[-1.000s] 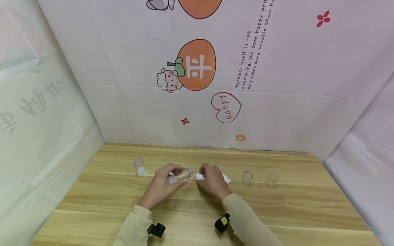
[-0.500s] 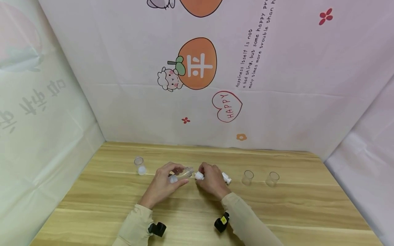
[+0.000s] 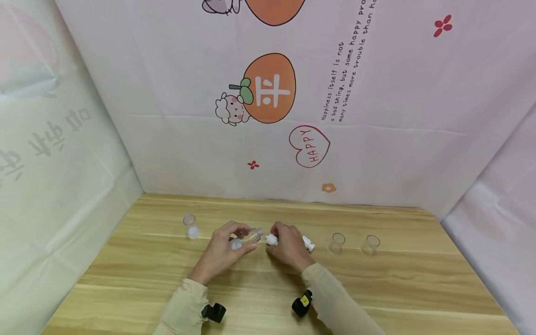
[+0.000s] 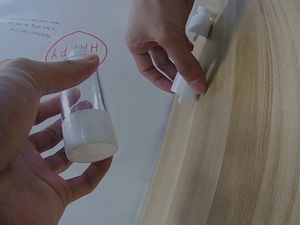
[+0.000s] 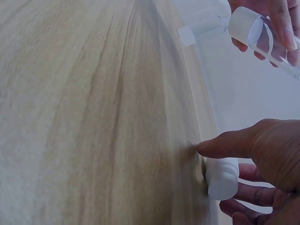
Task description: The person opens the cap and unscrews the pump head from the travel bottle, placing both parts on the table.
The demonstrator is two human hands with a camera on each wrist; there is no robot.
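Observation:
In the left wrist view, my left hand (image 4: 42,117) grips a clear bottle (image 4: 89,124) with a white lower section; its neck is uncovered and the bottle tilts. Thumb and fingers wrap its sides. My right hand (image 3: 289,244) is just right of that bottle, low over the wooden table, pinching a white pump head (image 4: 183,88) between thumb and fingers. A small nozzle juts from the pump head toward the left hand. From the right wrist view, the same white pump head (image 5: 222,180) shows its round end beside the thumb. Bottle and pump head are apart.
A second white pump head (image 3: 308,244) lies on the table (image 3: 418,279) behind the right hand. Further right stand two clear cylindrical covers, one nearer (image 3: 337,243) and one farther (image 3: 370,245). Another clear bottle (image 3: 190,225) with a white base is at the left. A printed cloth (image 3: 188,153) hangs behind.

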